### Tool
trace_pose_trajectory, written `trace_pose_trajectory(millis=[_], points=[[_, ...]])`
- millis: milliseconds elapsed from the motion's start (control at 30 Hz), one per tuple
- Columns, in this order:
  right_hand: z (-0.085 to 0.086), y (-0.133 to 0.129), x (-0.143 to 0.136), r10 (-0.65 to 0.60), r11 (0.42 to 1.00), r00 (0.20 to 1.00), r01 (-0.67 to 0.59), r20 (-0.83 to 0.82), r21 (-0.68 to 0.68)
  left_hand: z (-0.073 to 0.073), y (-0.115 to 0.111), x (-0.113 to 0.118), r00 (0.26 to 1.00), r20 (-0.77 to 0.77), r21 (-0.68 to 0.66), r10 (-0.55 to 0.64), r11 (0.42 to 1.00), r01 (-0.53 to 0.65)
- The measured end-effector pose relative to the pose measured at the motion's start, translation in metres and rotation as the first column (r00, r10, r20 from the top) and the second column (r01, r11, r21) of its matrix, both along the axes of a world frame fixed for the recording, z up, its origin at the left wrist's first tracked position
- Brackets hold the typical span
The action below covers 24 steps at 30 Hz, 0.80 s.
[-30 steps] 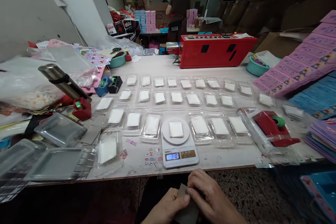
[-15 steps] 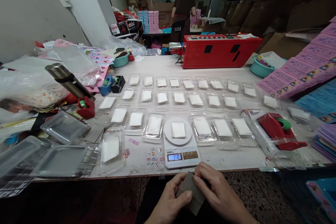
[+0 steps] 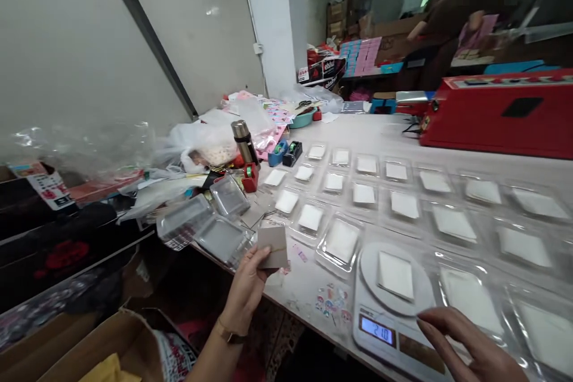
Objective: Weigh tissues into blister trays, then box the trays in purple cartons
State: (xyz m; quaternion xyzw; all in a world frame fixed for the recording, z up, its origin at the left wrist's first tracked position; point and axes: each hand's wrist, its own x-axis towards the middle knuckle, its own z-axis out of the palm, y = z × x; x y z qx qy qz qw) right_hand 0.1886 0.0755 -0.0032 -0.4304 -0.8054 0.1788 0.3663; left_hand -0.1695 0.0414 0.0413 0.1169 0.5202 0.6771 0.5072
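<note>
My left hand (image 3: 250,277) grips a small block of grey card (image 3: 272,239) with a thin band around it, thumb on top, above the table's front edge. Over the lower right of a white digital scale (image 3: 360,334) is my right hand (image 3: 474,340), its thumb and forefinger curved with their tips close together and nothing visible between them. A folded white sheet pad (image 3: 396,274) lies on the round weighing plate, and the display seems to read 21.0. Rows of clear plastic trays (image 3: 338,270) with similar white pads surround the scale.
Grey-looking plastic trays (image 3: 224,239), tape dispensers (image 3: 250,178) and a steel flask (image 3: 244,140) crowd the left side. Small stickers (image 3: 332,303) lie before the scale. A red machine (image 3: 492,122) stands at the back; another person (image 3: 447,30) is beyond it. Cardboard boxes (image 3: 102,346) sit lower left.
The view has swung left. Both hands held the grey card together; now my left hand alone carries it leftward, and my right hand has let go and moved up to the scale.
</note>
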Motion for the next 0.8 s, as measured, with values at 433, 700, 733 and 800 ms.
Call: trace_pose_trajectory(millis=[433, 700, 733, 800], points=[[0.011, 0.054, -0.023, 0.055, 0.997, 0.83, -0.073, 0.556, 0.009, -0.063, -0.028, 0.063, 0.875, 0.178, -0.161, -0.45, 0.864, 0.477], [0.004, 0.066, -0.024, -0.034, 0.999, 0.849, 0.03, 0.527, 0.016, -0.071, -0.037, 0.079, 0.883, 0.155, -0.213, -0.443, 0.858, 0.467], [0.003, 0.07, -0.023, -0.083, 0.997, 0.842, 0.068, 0.534, 0.047, -0.07, -0.037, 0.081, 0.874, 0.173, -0.2, -0.454, 0.853, 0.483], [-0.001, 0.079, -0.022, -0.149, 0.989, 0.826, 0.126, 0.543, 0.08, -0.067, -0.037, 0.084, 0.837, 0.217, -0.157, -0.502, 0.828, 0.538]])
